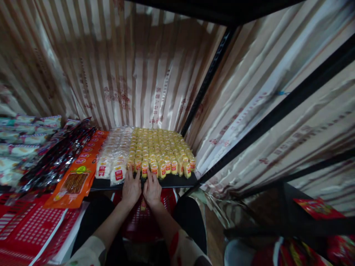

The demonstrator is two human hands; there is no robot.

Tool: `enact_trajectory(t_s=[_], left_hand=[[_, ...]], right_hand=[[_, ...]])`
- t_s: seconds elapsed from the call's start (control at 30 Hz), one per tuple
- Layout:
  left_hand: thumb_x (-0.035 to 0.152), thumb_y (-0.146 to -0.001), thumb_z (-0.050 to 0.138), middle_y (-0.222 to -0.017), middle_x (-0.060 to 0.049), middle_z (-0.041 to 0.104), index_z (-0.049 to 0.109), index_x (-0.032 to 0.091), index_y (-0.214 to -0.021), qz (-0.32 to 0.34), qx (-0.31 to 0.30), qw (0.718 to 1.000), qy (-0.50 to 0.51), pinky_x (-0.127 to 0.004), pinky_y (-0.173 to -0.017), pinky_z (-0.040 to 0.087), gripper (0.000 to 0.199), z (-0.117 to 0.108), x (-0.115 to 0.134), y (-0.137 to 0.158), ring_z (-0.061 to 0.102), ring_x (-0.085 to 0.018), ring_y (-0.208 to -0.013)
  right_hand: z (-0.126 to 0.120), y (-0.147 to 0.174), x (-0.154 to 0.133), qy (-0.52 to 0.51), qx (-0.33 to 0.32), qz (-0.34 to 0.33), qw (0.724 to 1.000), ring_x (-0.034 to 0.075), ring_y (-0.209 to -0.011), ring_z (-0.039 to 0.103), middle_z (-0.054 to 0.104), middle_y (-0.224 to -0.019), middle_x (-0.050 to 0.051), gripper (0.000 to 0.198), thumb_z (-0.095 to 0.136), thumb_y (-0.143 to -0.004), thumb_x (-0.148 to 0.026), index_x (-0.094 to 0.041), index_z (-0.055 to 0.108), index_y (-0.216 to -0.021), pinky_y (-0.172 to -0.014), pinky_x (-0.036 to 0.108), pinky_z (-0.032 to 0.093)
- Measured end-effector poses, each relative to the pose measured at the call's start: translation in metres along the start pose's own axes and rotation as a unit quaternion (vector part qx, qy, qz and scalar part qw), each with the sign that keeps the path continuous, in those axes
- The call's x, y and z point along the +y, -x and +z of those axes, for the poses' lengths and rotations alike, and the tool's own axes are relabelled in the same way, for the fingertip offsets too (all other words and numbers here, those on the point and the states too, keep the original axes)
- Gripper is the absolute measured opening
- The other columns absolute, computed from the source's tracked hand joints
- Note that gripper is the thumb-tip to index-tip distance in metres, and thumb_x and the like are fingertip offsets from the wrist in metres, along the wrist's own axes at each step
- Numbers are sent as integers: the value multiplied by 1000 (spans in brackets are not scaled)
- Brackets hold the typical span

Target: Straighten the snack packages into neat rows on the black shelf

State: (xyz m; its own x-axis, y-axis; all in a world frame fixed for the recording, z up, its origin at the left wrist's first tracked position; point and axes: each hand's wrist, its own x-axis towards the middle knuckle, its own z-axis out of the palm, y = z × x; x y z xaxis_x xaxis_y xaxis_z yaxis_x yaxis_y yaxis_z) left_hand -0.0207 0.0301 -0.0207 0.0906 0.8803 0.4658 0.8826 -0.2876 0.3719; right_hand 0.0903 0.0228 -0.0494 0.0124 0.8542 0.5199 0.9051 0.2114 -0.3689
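Observation:
My left hand [131, 190] reaches to the front of a dark shelf with its fingers stretched out and apart. Its fingertips touch the front row of small yellow wrapped snack packs [162, 168]. Close beside it, my right hand [152, 189] also has extended fingers against that row. One yellow pack [144, 170] with a red label stands between the two hands. White wrapped snack packs [118, 173] with red labels adjoin the yellow rows on the left. Below my hands, a single small pack [143, 205] shows over a red basket [135, 221].
An orange snack bag [74, 181], dark shiny packets [61, 159] and pale wrapped packs [27, 138] lie to the left. Another red basket [24, 225] stands at lower left. Black shelf posts [206, 79] and a printed curtain [149, 74] rise behind and right.

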Motion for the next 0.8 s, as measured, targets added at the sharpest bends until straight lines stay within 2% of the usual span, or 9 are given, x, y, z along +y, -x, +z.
enact_trajectory(t_s=[0.17,0.33,0.43,0.53,0.67,0.8], left_hand=[[6,-78,44,-142,-20,32,44,12,-127,20,20,1000,6,-51,-103,36,49,8,-2,8,23,-34,-135],[9,-82,39,-138,-23,35,41,4,-126,28,13,1000,5,-49,-103,37,45,18,-4,10,32,-33,-131],[10,-82,38,-136,-24,37,43,1,-124,16,11,1000,5,-48,-103,38,43,16,-3,9,34,-34,-129],[10,-82,37,-136,-23,37,45,3,-124,21,15,1000,16,-48,-103,36,43,10,1,12,32,-33,-130],[11,-82,36,-128,-17,49,47,8,-126,73,-44,993,78,-44,-102,40,45,9,5,16,43,-26,-122],[9,-79,36,-128,-16,50,47,6,-126,70,-86,987,114,-41,-104,39,49,11,6,15,43,-25,-121]], right_hand=[[-3,0,-3,10,-28,20,999,20,-91,57,58,-105,10,58,39,-79,-12,-20,38,-137,-74,29,51],[-8,-2,-6,15,-72,46,996,21,-96,56,57,-108,10,57,42,-79,-14,-20,40,-136,-79,31,50],[-10,-2,-7,6,-80,46,996,22,-98,56,57,-109,11,57,42,-80,-14,-18,39,-137,-80,32,50],[-9,-2,-5,-5,-83,39,996,21,-99,56,57,-109,11,58,41,-80,-12,-19,37,-138,-79,32,51],[-7,-1,-3,-35,-84,45,995,20,-95,57,58,-109,10,59,39,-80,-10,-22,37,-138,-80,31,51],[-10,3,0,-129,-54,37,990,18,-100,56,57,-113,10,58,37,-80,-8,-19,39,-137,-89,31,49]])
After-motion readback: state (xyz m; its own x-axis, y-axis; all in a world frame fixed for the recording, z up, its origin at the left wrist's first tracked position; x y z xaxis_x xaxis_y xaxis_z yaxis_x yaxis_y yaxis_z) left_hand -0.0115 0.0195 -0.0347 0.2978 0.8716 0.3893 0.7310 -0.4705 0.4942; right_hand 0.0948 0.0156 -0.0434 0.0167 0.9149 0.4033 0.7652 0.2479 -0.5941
